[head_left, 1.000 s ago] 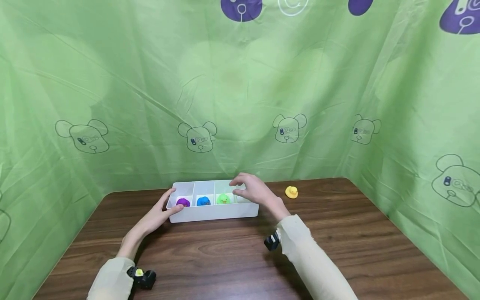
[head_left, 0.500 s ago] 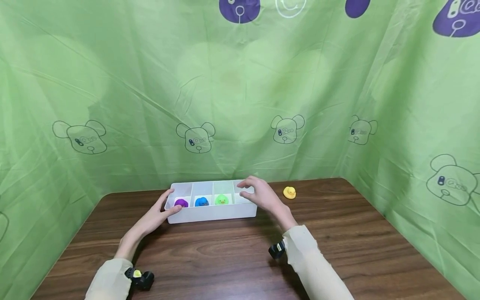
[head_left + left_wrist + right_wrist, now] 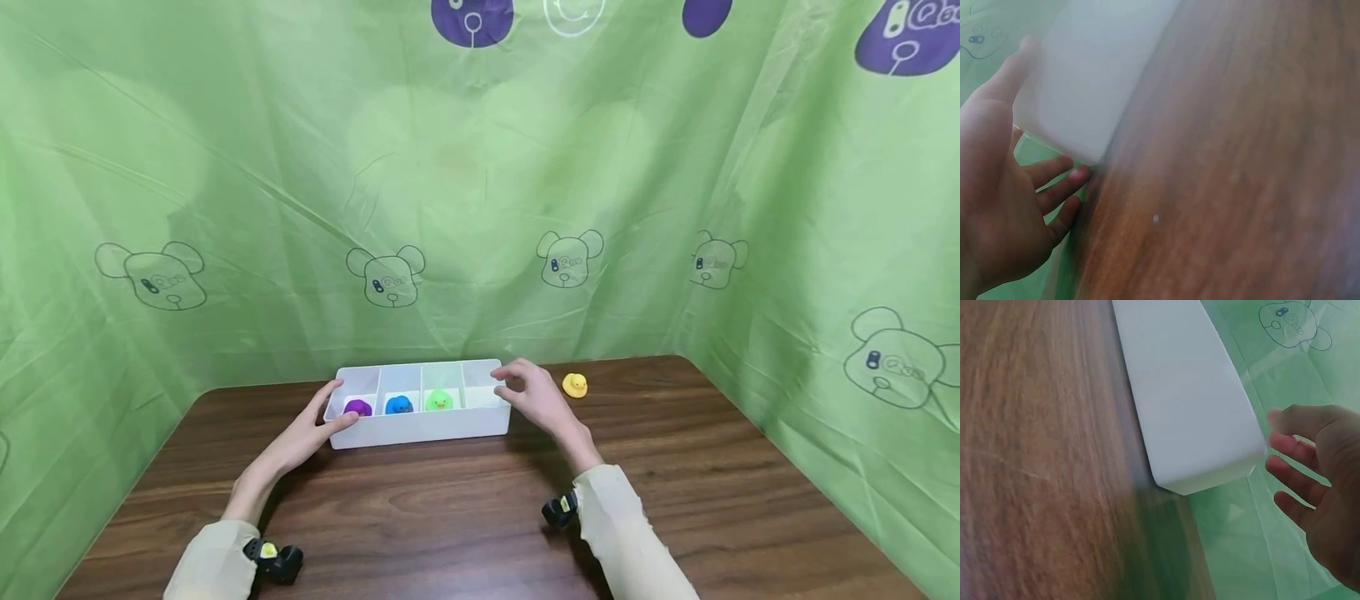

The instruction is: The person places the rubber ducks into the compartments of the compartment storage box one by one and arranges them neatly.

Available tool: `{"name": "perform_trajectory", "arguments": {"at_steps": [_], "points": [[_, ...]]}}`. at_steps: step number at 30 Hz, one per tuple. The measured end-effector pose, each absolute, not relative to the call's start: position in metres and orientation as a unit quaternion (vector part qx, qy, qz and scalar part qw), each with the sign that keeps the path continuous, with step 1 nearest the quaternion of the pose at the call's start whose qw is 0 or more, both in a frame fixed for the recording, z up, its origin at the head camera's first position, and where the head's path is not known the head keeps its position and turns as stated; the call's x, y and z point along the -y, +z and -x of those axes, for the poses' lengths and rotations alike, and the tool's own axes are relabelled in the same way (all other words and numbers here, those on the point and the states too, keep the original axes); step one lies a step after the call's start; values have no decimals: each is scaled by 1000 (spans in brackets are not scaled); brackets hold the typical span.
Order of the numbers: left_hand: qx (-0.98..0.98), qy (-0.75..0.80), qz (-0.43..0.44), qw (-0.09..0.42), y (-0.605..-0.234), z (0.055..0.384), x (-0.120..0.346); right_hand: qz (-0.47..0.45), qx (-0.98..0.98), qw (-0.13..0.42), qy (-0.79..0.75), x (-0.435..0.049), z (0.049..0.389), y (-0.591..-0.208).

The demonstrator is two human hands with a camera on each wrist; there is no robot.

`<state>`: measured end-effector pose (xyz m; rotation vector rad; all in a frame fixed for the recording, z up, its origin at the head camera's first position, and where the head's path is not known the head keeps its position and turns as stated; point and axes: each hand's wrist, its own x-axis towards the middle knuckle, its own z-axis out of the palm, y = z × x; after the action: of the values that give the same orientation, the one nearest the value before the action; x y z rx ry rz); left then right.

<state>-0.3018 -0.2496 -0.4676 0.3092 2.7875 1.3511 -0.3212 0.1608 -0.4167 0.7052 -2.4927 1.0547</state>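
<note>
A white divided storage box (image 3: 420, 427) stands near the back of the table, split into several compartments. My left hand (image 3: 303, 437) grips its left end, thumb over the front rim and fingers along the end wall; the left wrist view shows this hand (image 3: 1004, 181) at the box corner. Left to right inside sit a purple rubber duck (image 3: 358, 407), a blue rubber duck (image 3: 399, 404) and a green rubber duck (image 3: 438, 401). The rightmost compartment holds no duck. Over the box's right end hovers my right hand (image 3: 538, 398), fingers loosely bent with nothing between them.
A yellow rubber duck (image 3: 575, 385) sits on the brown wooden table (image 3: 450, 508), right of the box and just beyond my right hand. A green printed curtain (image 3: 465, 183) hangs behind the table and along both sides.
My right hand has drawn back rightward from above the green duck's compartment to the box's right end. My left hand keeps its place on the box. The view has shifted slightly.
</note>
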Motion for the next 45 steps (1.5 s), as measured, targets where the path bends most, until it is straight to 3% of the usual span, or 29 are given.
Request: {"name": "perform_trajectory", "arguments": {"at_steps": [5,21,45], "points": [[-896,431,-101,19,-469,305,251,-240,874,195,374,-167,325,-420],[-894,438,-95,23,-469,310,256,-162,890,160,396,-206,338,-420],[-893,437,-102,20,-460,307,253,-91,889,161,419,-254,343,-431]]}}
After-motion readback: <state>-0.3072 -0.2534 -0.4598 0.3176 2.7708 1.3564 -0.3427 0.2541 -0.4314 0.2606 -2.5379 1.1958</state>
